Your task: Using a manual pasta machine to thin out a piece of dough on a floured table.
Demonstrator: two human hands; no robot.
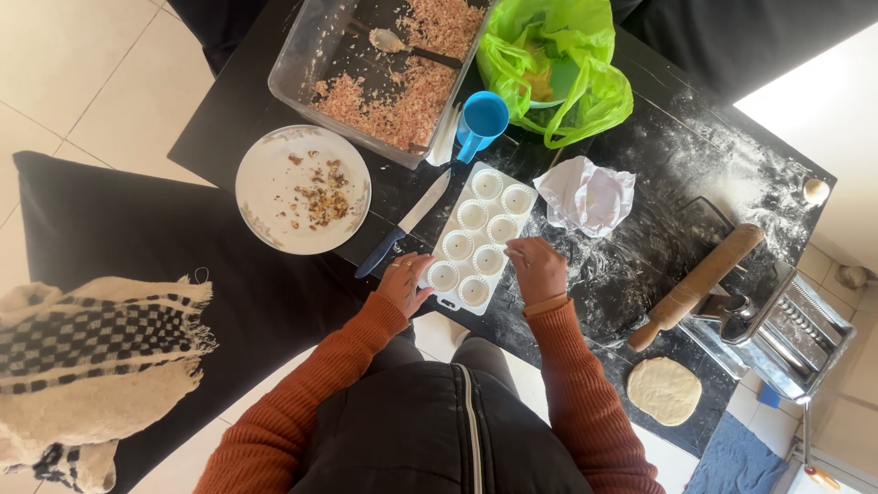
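A white plastic mould tray [498, 203] with several round scalloped cups lies on the black, flour-dusted table [640, 247]. My left hand [405, 282] rests on the tray's near left corner, fingers touching a cup. At the tray's near right edge, my right hand [538, 267] has its fingers pinched together; whether they hold anything is hidden. Both sleeves are rust orange.
A blue-handled knife [402, 226], a plate with crumbs [303, 188], a clear tub of minced filling [393, 69] with a spoon, a blue cup [481, 122], a green bag [558, 64], crumpled paper [585, 194], a rolling pin [697, 285], a dough disc [664, 391], a pasta machine [791, 329].
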